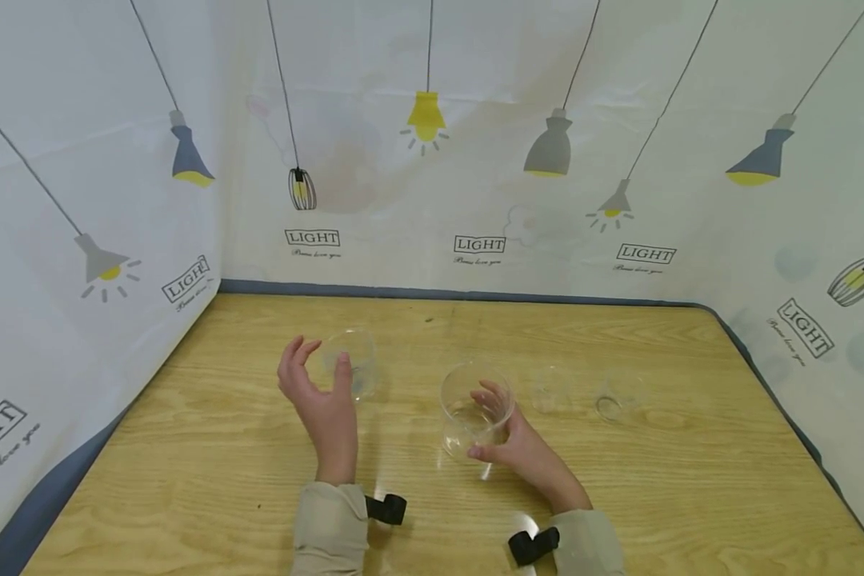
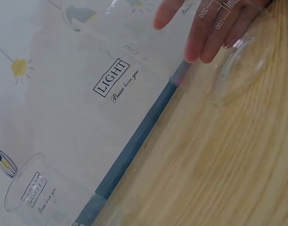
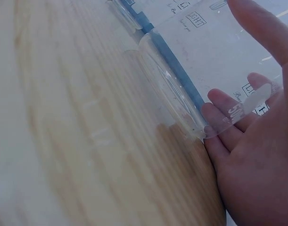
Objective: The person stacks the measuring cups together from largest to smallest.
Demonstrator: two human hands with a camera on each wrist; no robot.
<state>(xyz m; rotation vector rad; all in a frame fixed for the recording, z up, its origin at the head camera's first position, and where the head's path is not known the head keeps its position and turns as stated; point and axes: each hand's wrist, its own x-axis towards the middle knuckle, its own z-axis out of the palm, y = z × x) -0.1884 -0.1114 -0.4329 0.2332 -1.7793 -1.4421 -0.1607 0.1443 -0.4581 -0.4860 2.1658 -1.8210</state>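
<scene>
In the head view a clear beaker (image 1: 450, 436) stands right of the middle. My right hand (image 1: 522, 444) grips it loosely from the right, fingers behind the clear wall and thumb before it. The right wrist view shows its printed marks beside the fingers, and its round base (image 3: 169, 84) low at the wood. My left hand (image 1: 324, 404) is raised at a second clear beaker (image 1: 363, 352) on the left, fingers apart and thumb across its front. The left wrist view has that left beaker (image 2: 26, 188) at lower left; the left hand lies outside that view.
Two smaller clear vessels stand right of the right hand: a clear cup (image 1: 553, 390) and a fainter clear one (image 1: 608, 408). A wood-grain table (image 1: 655, 496) lies below. Behind it and along both sides hangs a white lamp-print backdrop (image 1: 374, 264) with a blue-grey lower edge.
</scene>
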